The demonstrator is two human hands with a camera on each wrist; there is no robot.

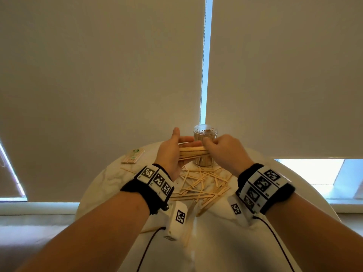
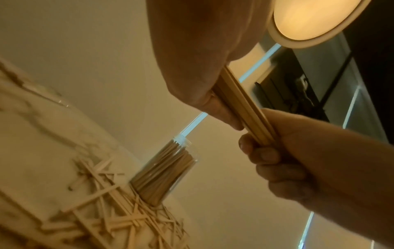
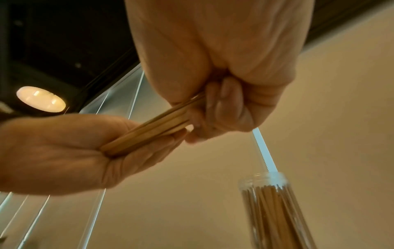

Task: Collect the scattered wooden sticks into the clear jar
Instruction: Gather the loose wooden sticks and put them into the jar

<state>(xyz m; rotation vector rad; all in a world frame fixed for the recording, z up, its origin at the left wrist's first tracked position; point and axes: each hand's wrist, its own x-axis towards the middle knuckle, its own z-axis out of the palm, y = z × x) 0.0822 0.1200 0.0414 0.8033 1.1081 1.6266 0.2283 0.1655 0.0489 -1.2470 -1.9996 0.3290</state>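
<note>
A bundle of wooden sticks (image 1: 193, 153) is held level between both hands, above the table and just in front of the clear jar (image 1: 205, 146). My left hand (image 1: 181, 143) supports one end on its straight fingers and palm, thumb raised. My right hand (image 1: 213, 147) grips the other end with curled fingers. The jar stands upright, open-topped and packed with sticks. Many loose sticks (image 1: 204, 185) lie criss-crossed on the table under the hands. In the right wrist view the bundle (image 3: 153, 131) lies across the left palm (image 3: 64, 151), with the jar (image 3: 275, 210) lower right.
The round white table (image 1: 110, 185) has a wrapped pack of sticks (image 1: 133, 157) at its far left. A few stray sticks lie near the front, partly hidden by the wrist cameras. Closed window blinds (image 1: 98, 75) hang right behind the table.
</note>
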